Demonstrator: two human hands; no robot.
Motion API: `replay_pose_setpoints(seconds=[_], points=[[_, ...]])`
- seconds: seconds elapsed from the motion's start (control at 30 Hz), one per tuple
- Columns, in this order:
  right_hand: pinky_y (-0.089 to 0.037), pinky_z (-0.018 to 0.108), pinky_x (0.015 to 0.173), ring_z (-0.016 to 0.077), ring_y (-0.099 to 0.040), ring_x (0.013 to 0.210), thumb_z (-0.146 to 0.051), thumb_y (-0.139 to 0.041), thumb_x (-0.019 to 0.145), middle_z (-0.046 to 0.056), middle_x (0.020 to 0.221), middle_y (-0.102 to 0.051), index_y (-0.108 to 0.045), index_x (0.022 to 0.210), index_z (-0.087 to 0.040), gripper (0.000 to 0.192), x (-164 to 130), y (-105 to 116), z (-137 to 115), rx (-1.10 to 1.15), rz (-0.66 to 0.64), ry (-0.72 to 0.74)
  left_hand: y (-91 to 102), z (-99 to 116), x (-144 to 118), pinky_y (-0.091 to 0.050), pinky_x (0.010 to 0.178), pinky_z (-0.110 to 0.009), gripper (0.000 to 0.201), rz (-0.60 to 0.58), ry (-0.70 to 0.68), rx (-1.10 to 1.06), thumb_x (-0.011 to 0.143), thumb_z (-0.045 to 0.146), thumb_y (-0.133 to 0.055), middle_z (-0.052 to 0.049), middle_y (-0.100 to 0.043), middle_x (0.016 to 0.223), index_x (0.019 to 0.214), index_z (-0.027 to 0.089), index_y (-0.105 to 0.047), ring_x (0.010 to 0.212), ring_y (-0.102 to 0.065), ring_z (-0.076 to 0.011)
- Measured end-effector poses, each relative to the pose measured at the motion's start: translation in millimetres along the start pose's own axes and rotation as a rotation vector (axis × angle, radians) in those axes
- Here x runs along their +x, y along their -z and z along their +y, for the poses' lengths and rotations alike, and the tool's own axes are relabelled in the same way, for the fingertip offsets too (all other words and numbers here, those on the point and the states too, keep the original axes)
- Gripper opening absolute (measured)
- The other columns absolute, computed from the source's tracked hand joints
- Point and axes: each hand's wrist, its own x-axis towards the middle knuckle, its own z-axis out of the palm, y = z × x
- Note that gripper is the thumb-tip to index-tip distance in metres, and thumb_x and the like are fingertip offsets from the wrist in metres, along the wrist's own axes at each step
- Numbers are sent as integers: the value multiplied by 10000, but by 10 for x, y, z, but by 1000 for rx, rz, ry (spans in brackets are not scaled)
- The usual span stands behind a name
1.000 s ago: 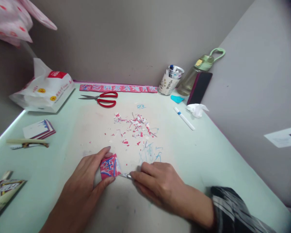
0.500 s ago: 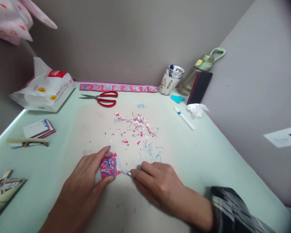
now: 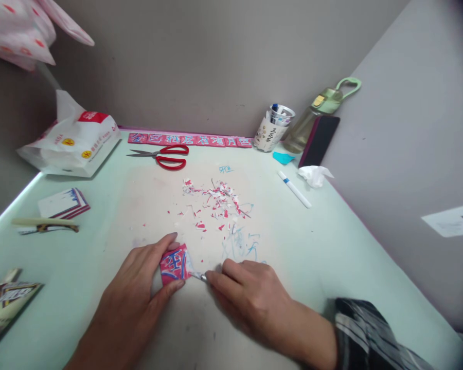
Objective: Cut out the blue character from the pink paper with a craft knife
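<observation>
A small square pink card with a blue-edged character lies on the work mat. My left hand grips it along its left side, with fingers at its top and the thumb at its lower edge. In my right hand is a craft knife, its handle mostly hidden by the fingers. The blade tip is at the card's lower right edge, where a pale strip shows. Beyond the hands lie pink and white paper scraps.
Red-handled scissors lie in front of a row of pink character cards. A pen cup, green bottle, phone, crumpled tissue and white marker are at right. A tissue pack and stacked cards are at left.
My right hand has shifted slightly left, bringing the knife tip a little closer in along the card's right edge. My left hand keeps its hold on the card.
</observation>
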Motion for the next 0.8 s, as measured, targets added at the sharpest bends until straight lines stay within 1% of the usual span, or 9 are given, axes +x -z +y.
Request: replay_pose_setpoints(seconds=[0.13,0.3,0.47,0.63,0.8], points=[[-311,328,526,159,-460,589,-171,-487,1043,4,813,-587,-645,1090,-174,165,-22,-12,-22,38,21,-21,-39,-1,-14,-584,941,-434,473,31,-34,22,977,479,-485,-54,-712,1270,1391,251,-475,1155,-676,-266],[-313,329,545,163,-480,611,-184,-472,1055,9,821,-590,-630,1111,-177,168,-37,-8,-44,53,46,-31,-88,0,-18,-560,965,-434,482,43,-39,43,982,474,-486,-68,-691,1280,1407,250,-451,1183,-653,-280],[-288,337,541,168,-454,593,-140,-504,1028,2,813,-587,-616,1105,-180,142,-43,-43,-68,11,26,-47,-86,33,-27,-564,920,-426,488,84,-41,95,969,477,-503,-77,-696,1225,1388,232,-458,1121,-664,-288],[-299,339,568,180,-449,624,-122,-509,1018,6,841,-582,-584,1107,-187,133,-53,-109,-96,-9,-9,-79,-106,61,-38,-558,869,-410,489,125,-73,132,978,493,-491,-72,-685,1175,1394,240,-445,1064,-661,-281],[-286,344,567,181,-438,621,-91,-479,1010,15,850,-583,-572,1072,-191,149,-23,-147,-116,-34,21,-97,-141,71,-34,-539,857,-408,488,170,-106,136,985,467,-499,-73,-671,1113,1398,214,-437,1020,-647,-274]])
